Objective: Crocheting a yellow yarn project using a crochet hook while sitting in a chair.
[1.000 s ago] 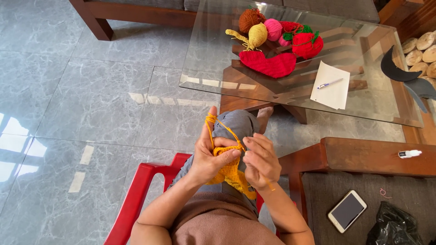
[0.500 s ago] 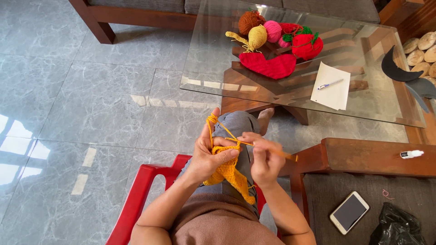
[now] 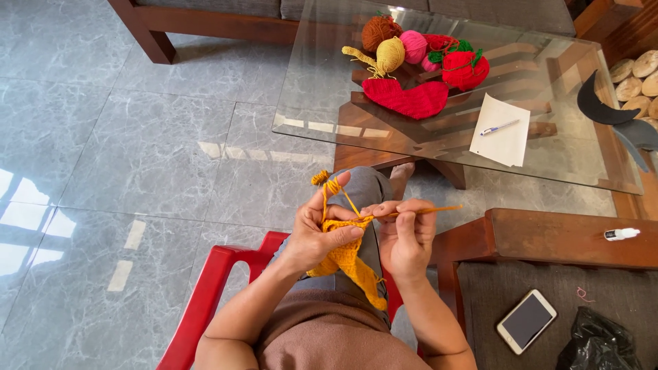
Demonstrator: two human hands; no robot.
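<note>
My left hand (image 3: 319, 236) pinches the yellow crochet piece (image 3: 348, 264) over my lap; my right hand (image 3: 406, 236) grips the hook (image 3: 428, 210). Open floor (image 3: 137, 151) lies left, the glass table's (image 3: 301, 103) edge ahead. The hook's tip is hidden.

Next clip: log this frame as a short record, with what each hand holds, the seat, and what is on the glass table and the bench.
left hand: left hand pinches the yellow crochet piece, yarn looped over the raised forefinger
right hand: right hand grips the crochet hook, tip at the piece
seat: red plastic chair
glass table: glass table bears yarn balls, red crochet pieces, paper sheet with a pen
bench: phone, black bag
floor: grey marble tiles
</note>
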